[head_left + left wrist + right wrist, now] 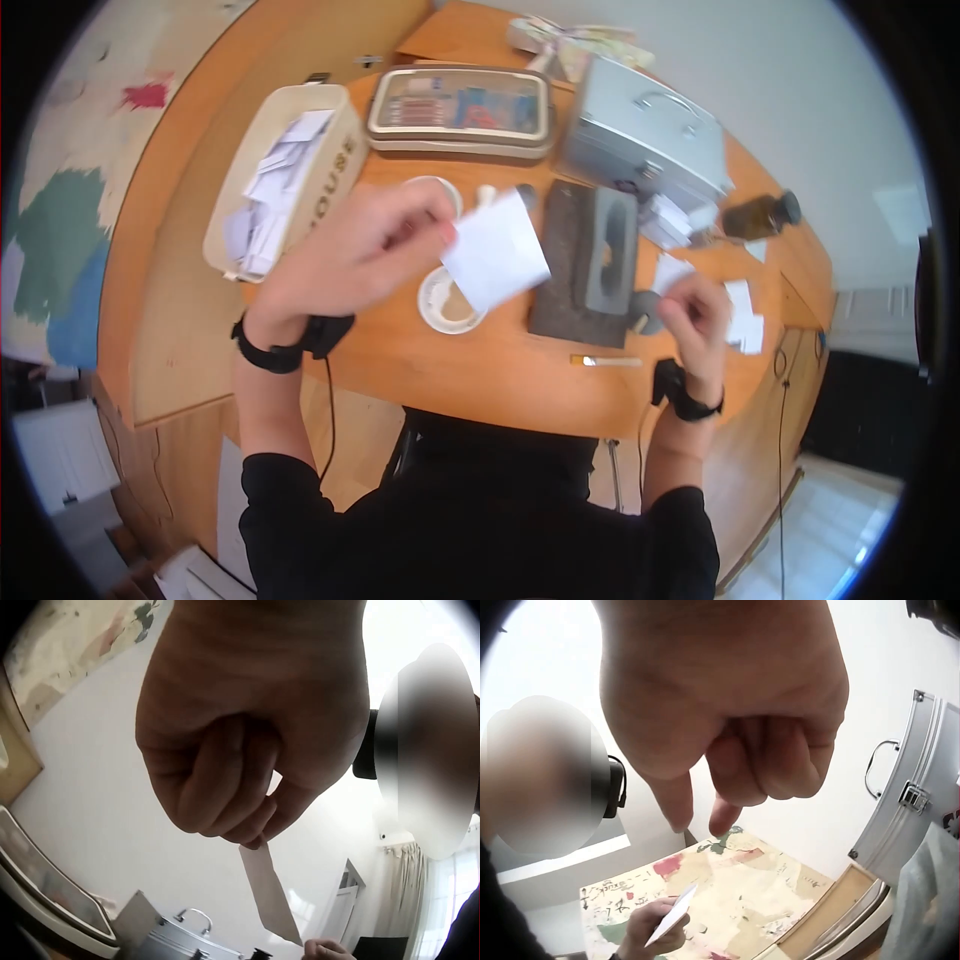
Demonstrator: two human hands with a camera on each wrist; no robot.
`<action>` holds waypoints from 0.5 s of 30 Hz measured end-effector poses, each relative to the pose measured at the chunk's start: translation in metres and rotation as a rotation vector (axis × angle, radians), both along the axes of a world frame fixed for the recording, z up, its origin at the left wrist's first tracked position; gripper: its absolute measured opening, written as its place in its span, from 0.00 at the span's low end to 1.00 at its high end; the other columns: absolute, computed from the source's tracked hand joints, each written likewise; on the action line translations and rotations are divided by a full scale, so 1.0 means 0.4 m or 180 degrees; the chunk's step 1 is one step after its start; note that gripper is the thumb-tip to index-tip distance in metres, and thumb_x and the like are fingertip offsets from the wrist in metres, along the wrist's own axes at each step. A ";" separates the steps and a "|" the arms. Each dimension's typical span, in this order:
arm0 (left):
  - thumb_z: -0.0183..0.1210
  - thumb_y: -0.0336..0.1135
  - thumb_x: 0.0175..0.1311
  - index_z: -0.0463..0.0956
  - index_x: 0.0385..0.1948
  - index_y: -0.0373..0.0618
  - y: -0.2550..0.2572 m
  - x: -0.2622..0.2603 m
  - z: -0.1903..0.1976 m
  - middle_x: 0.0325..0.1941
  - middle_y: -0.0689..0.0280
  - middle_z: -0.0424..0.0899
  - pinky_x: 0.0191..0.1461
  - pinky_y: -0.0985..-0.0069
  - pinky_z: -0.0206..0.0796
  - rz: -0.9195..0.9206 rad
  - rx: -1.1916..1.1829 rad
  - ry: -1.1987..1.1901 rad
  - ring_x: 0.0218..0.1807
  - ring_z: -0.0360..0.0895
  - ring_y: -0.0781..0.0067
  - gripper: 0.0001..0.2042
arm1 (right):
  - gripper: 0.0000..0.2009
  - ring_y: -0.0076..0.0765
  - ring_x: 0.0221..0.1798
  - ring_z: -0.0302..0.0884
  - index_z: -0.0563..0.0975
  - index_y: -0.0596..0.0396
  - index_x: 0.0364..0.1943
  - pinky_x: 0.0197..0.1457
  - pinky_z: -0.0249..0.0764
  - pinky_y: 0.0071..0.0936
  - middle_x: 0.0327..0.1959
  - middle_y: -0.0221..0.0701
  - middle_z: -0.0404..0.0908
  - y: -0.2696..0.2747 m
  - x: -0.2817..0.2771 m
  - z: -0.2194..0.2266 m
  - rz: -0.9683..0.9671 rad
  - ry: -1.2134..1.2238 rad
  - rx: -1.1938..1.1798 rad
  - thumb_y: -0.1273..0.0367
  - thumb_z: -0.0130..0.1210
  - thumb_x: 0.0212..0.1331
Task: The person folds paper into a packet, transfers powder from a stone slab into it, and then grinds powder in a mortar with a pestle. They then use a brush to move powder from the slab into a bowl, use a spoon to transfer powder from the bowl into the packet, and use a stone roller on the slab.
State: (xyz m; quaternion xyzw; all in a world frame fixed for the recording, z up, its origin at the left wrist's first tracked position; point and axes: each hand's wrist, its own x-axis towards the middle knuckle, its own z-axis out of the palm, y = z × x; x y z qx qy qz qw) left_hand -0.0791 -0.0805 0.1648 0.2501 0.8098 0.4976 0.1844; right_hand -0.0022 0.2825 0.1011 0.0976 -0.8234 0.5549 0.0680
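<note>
My left hand (pixel 350 250) pinches one corner of a square white paper (pixel 497 252) between thumb and fingertips, raised above the table. In the left wrist view the paper (pixel 270 896) hangs tilted below the curled fingers of the left hand (pixel 247 742). My right hand (pixel 698 318) is raised at the right, apart from the paper. The right wrist view shows the thumb and index finger of the right hand (pixel 727 712) parted with nothing between them, the other fingers curled. Below the held paper lies a white round dish (pixel 436 312).
A cream bin (pixel 343 150) of papers stands left; a clear-lidded case (pixel 460 145) and silver case (pixel 640 130) stand behind. A dark block (pixel 562 250) bears a grey piece (pixel 610 290). A brush (pixel 605 361), loose papers (pixel 742 310) and brown bottle (pixel 755 217) lie around.
</note>
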 end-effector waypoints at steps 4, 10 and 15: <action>0.53 0.31 0.69 0.71 0.33 0.41 0.162 0.021 -0.091 0.16 0.73 0.65 0.24 0.80 0.48 -0.0915 0.0503 -0.0683 0.19 0.58 0.84 0.05 | 0.08 0.14 0.19 0.48 0.77 0.56 0.29 0.24 0.45 0.23 0.14 0.16 0.55 -0.073 -0.045 0.042 0.1064 -0.0612 0.0147 0.71 0.66 0.55; 0.52 0.32 0.71 0.69 0.32 0.42 0.229 0.044 -0.206 0.21 0.78 0.64 0.26 0.83 0.47 -0.0743 0.1167 -0.1266 0.24 0.55 0.89 0.07 | 0.11 0.13 0.20 0.48 0.72 0.54 0.24 0.25 0.45 0.19 0.15 0.14 0.55 -0.063 -0.014 -0.037 0.0705 -0.0899 -0.0473 0.74 0.66 0.52; 0.52 0.32 0.71 0.68 0.32 0.42 0.263 0.040 -0.246 0.23 0.78 0.64 0.28 0.84 0.48 -0.0838 0.1254 -0.1393 0.26 0.56 0.90 0.07 | 0.07 0.12 0.20 0.50 0.75 0.55 0.27 0.25 0.47 0.19 0.15 0.14 0.56 -0.054 -0.016 -0.045 0.0516 -0.0877 -0.0445 0.76 0.65 0.53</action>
